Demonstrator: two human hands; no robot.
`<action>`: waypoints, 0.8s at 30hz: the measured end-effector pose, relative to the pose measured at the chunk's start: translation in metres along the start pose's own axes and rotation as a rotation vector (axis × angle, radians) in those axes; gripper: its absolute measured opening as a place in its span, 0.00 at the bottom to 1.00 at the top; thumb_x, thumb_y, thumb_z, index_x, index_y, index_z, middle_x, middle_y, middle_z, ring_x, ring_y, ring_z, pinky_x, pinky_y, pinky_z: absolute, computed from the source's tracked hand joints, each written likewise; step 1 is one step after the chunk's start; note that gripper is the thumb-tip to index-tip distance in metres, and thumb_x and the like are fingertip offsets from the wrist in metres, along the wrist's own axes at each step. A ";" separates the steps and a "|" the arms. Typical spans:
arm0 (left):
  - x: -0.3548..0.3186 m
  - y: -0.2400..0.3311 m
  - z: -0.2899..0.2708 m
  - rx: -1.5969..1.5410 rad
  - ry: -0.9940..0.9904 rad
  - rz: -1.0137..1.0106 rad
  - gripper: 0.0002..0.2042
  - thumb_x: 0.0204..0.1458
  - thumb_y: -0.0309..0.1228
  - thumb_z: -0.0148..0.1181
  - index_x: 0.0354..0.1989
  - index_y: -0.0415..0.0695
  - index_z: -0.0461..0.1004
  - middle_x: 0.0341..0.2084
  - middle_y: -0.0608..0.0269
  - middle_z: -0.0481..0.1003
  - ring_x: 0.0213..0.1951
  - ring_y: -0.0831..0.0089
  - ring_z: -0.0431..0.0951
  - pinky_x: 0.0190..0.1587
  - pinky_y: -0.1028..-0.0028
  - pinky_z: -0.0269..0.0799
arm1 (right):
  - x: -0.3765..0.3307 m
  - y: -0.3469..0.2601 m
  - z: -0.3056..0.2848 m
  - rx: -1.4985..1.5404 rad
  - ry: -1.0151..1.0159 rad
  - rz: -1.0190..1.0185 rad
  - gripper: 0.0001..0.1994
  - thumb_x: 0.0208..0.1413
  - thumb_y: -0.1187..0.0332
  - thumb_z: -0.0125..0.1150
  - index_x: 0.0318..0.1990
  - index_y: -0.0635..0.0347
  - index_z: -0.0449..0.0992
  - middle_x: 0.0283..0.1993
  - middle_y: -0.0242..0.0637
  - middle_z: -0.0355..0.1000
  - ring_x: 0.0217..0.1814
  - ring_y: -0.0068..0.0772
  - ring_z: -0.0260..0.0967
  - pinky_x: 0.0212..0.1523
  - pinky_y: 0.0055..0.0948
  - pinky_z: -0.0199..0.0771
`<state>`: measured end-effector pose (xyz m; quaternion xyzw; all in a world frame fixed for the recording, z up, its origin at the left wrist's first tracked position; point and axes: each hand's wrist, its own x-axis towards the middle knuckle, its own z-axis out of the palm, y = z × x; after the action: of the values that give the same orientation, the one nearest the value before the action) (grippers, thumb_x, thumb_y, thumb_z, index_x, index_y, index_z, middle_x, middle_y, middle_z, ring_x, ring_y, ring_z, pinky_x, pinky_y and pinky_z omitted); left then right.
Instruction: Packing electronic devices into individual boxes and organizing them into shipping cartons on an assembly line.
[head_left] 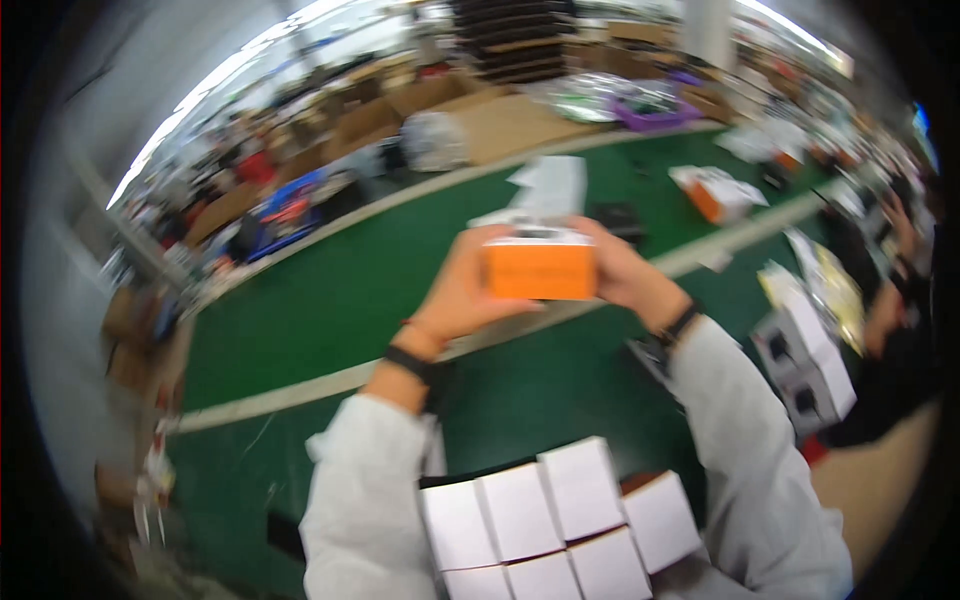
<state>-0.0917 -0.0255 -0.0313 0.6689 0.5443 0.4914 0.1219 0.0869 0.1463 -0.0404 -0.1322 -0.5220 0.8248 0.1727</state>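
Between my two hands is a small box (541, 270) with an orange side facing me and a white top bearing a dark print. My left hand (465, 290) grips its left end, thumb stretched along the lower edge. On the right end my right hand (628, 268) presses with its fingers. The box is held up over the pale strip that crosses the green table (330, 340). Below, between my forearms, several white boxes (520, 510) stand in close rows near my body. White paper or bag material (552, 185) lies just beyond the held box.
A dark flat item (617, 218) lies past my right hand. Farther right is a white and orange package (715, 193). A purple basket (655, 115) and cardboard boxes (365, 125) line the far side. Another person's arm (885, 310) and a grey-white carton (803, 370) are at right.
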 end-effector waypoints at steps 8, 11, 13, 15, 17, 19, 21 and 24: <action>0.025 -0.001 0.007 -0.561 -0.015 -0.485 0.26 0.66 0.51 0.57 0.57 0.38 0.73 0.44 0.65 0.80 0.42 0.82 0.77 0.46 0.76 0.76 | -0.023 0.017 -0.029 -0.504 -0.131 -0.462 0.56 0.53 0.35 0.67 0.79 0.55 0.43 0.72 0.41 0.59 0.75 0.41 0.58 0.70 0.40 0.65; 0.008 -0.011 0.004 -0.443 -0.075 -0.523 0.24 0.68 0.49 0.54 0.54 0.39 0.77 0.41 0.66 0.82 0.41 0.83 0.79 0.43 0.78 0.76 | -0.027 0.041 -0.006 -0.298 -0.208 -0.407 0.56 0.44 0.57 0.74 0.78 0.59 0.44 0.73 0.44 0.57 0.75 0.40 0.58 0.73 0.38 0.61; -0.003 -0.019 -0.005 -0.320 -0.195 -0.480 0.24 0.61 0.46 0.63 0.56 0.37 0.76 0.42 0.60 0.81 0.41 0.77 0.80 0.47 0.73 0.77 | -0.028 0.064 0.001 -0.327 -0.240 -0.366 0.51 0.47 0.59 0.70 0.77 0.63 0.48 0.72 0.43 0.60 0.72 0.38 0.62 0.71 0.36 0.63; -0.007 -0.016 -0.010 -0.099 -0.213 -0.282 0.37 0.47 0.52 0.74 0.59 0.37 0.74 0.49 0.52 0.78 0.49 0.67 0.79 0.53 0.67 0.75 | -0.026 0.075 -0.025 -0.308 -0.178 -0.301 0.47 0.50 0.60 0.67 0.76 0.64 0.51 0.70 0.43 0.62 0.71 0.37 0.64 0.71 0.36 0.64; 0.007 -0.006 0.009 0.271 -0.176 -0.112 0.55 0.28 0.62 0.80 0.63 0.36 0.70 0.56 0.44 0.73 0.56 0.55 0.75 0.59 0.62 0.71 | -0.024 0.066 -0.051 -0.249 -0.070 -0.155 0.40 0.54 0.62 0.61 0.73 0.65 0.55 0.67 0.41 0.66 0.69 0.34 0.66 0.69 0.36 0.65; 0.019 0.009 0.028 0.447 -0.268 -0.117 0.65 0.16 0.69 0.80 0.64 0.34 0.68 0.58 0.40 0.71 0.60 0.48 0.72 0.64 0.59 0.66 | -0.024 0.058 -0.069 -0.248 -0.128 -0.091 0.35 0.64 0.59 0.57 0.73 0.65 0.55 0.70 0.39 0.64 0.71 0.33 0.63 0.73 0.35 0.59; 0.007 0.015 0.039 0.480 -0.306 -0.226 0.65 0.14 0.70 0.80 0.63 0.35 0.70 0.58 0.39 0.72 0.60 0.48 0.73 0.63 0.63 0.68 | -0.016 0.070 -0.057 -0.232 -0.154 -0.094 0.34 0.65 0.59 0.56 0.74 0.65 0.54 0.71 0.40 0.63 0.72 0.33 0.62 0.73 0.34 0.58; 0.021 0.005 0.022 0.419 -0.406 -0.283 0.63 0.15 0.69 0.80 0.61 0.34 0.71 0.55 0.40 0.75 0.58 0.53 0.76 0.61 0.68 0.71 | -0.002 0.077 -0.069 -0.325 -0.151 -0.238 0.35 0.69 0.57 0.53 0.77 0.65 0.50 0.74 0.43 0.59 0.77 0.35 0.56 0.74 0.34 0.54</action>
<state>-0.0733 -0.0012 -0.0273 0.6815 0.6858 0.2032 0.1547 0.1047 0.1714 -0.1394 -0.0336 -0.6716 0.7110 0.2058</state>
